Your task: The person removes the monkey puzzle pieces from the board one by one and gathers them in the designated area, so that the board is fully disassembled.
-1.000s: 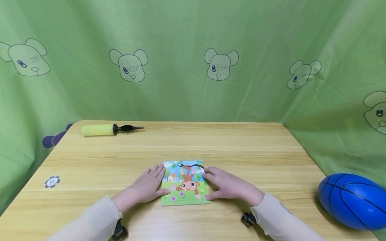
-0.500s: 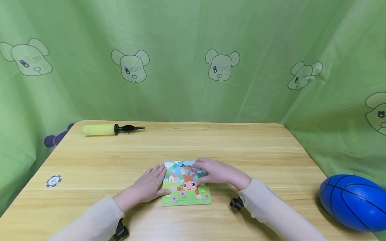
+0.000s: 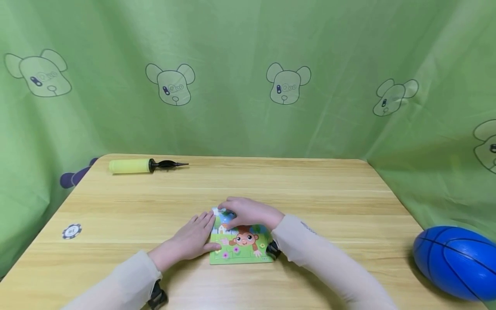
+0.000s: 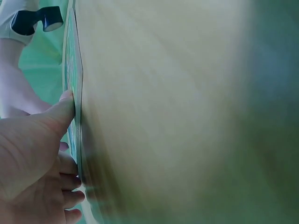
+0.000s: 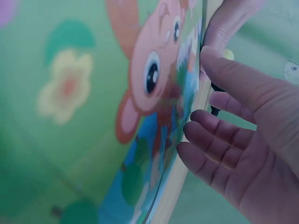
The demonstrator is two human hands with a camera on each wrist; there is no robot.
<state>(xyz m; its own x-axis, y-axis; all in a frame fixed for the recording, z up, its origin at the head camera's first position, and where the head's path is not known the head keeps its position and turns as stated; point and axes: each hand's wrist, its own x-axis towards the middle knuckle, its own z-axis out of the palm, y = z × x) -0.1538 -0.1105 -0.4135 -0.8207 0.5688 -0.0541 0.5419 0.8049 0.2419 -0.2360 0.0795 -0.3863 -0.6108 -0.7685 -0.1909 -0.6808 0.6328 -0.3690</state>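
A small square jigsaw puzzle (image 3: 241,254) with a cartoon monkey, a house and flowers lies on the wooden table in front of me. Along its left edge my left hand (image 3: 193,237) rests with straight fingers, its thumb (image 4: 65,105) over the lower left part of the puzzle. My right hand (image 3: 246,212) reaches across the top of the puzzle, thumb and fingers spread over the upper left part. In the right wrist view, its relaxed fingertips (image 5: 189,149) are right at the picture surface. The right hand and forearm hide the upper right part of the picture.
A yellow hand pump (image 3: 131,166) with a black nozzle lies at the back left of the table (image 3: 310,189). A poker chip (image 3: 72,231) is at the left, and a blue ball (image 3: 455,262) sits at the right edge. Green curtain (image 3: 232,116) surrounds the table.
My right hand has left the puzzle's right edge and moved left across its top to the upper left part. The left hand has kept its place at the left edge.
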